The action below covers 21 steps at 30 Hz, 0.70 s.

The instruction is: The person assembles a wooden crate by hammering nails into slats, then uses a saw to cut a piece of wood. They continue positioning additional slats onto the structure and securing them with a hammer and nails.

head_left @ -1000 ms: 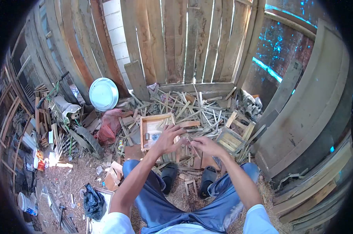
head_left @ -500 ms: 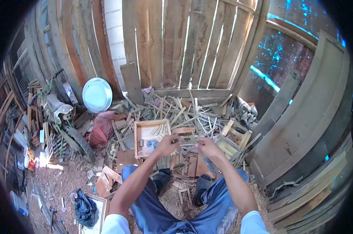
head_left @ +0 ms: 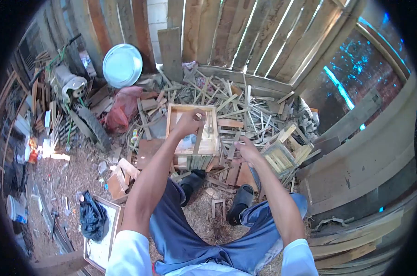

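My left hand (head_left: 189, 123) is over the shallow wooden box (head_left: 215, 120), with thumb and fingers pinched on a thin wooden strip (head_left: 198, 139) that hangs down across the box's front part. Inside the box are light sticks and a small bluish item (head_left: 186, 141), partly hidden by the hand. To the right of the box is my right hand (head_left: 249, 152), its fingers closed at another short wooden strip (head_left: 233, 146). The second box-like wooden frame with slats (head_left: 279, 158) lies just right of that hand.
Scrap sticks (head_left: 259, 117) are heaped behind the box against the plank wall (head_left: 236, 37). A white basin (head_left: 122, 66), a red plastic bag (head_left: 124, 109) and a wheel (head_left: 94, 126) stand left. A black bag (head_left: 92, 216) lies on a framed board (head_left: 109, 225).
My hands have moved apart from a wooden piece between them. The left hand is now over the box with a strip; the right stays to its right. The view has tilted down.
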Available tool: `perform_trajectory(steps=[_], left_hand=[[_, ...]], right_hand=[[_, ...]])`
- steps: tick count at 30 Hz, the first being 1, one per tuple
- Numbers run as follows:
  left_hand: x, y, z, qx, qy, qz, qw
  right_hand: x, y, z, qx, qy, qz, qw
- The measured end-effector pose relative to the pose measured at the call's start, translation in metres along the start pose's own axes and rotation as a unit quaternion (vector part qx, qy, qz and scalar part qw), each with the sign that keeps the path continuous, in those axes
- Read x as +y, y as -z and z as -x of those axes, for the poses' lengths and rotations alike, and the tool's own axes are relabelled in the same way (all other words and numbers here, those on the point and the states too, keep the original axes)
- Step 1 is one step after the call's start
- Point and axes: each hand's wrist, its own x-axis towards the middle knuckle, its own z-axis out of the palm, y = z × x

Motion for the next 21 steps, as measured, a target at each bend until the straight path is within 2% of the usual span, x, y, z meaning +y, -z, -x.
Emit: perform_trajectory(steps=[2, 3, 4, 6, 7, 8, 9, 10, 12, 14, 16, 18, 21], left_hand=[[-0.016, 0.012, -0.002, 0.025, 0.025, -0.013, 0.999], [-0.024, 0.019, -0.003, 0.011, 0.023, -0.019, 0.999], [-0.03, 0.027, -0.002, -0.003, 0.022, -0.027, 0.999], [-0.039, 0.042, 0.008, 0.019, 0.009, -0.037, 0.999], [-0.043, 0.052, 0.01, 0.044, 0.026, -0.067, 0.996], [-0.047, 0.059, 0.012, 0.066, 0.042, -0.096, 0.992], [-0.057, 0.065, 0.015, 0.111, 0.031, -0.109, 0.987], [-0.066, 0.072, 0.017, 0.111, 0.034, -0.109, 0.987], [-0.077, 0.084, 0.023, 0.166, -0.008, -0.159, 0.973], [-0.081, 0.089, 0.028, 0.173, 0.018, -0.149, 0.973], [-0.089, 0.094, 0.029, 0.152, 0.045, -0.119, 0.98], [-0.092, 0.092, 0.03, 0.161, 0.05, -0.103, 0.98], [-0.089, 0.088, 0.029, 0.147, 0.075, -0.134, 0.977]], right_hand=[[-0.001, -0.023, -0.01, 0.05, -0.002, 0.018, 0.999], [0.008, -0.029, -0.031, -0.002, -0.01, 0.025, 1.0], [0.023, -0.037, -0.056, -0.012, -0.011, 0.023, 1.0], [0.043, -0.057, -0.087, -0.01, 0.111, 0.139, 0.984], [0.048, -0.069, -0.091, 0.011, 0.148, 0.13, 0.98], [0.05, -0.077, -0.097, 0.007, 0.146, 0.131, 0.981], [0.05, -0.084, -0.107, 0.025, 0.179, 0.207, 0.961], [0.051, -0.09, -0.116, 0.043, 0.212, 0.281, 0.935], [0.049, -0.101, -0.123, 0.054, 0.232, 0.312, 0.92], [0.041, -0.106, -0.121, 0.121, 0.287, 0.42, 0.853], [0.029, -0.115, -0.119, 0.13, 0.254, 0.433, 0.855], [0.024, -0.122, -0.117, 0.145, 0.333, 0.495, 0.789], [0.025, -0.141, -0.118, 0.172, 0.36, 0.496, 0.771]])
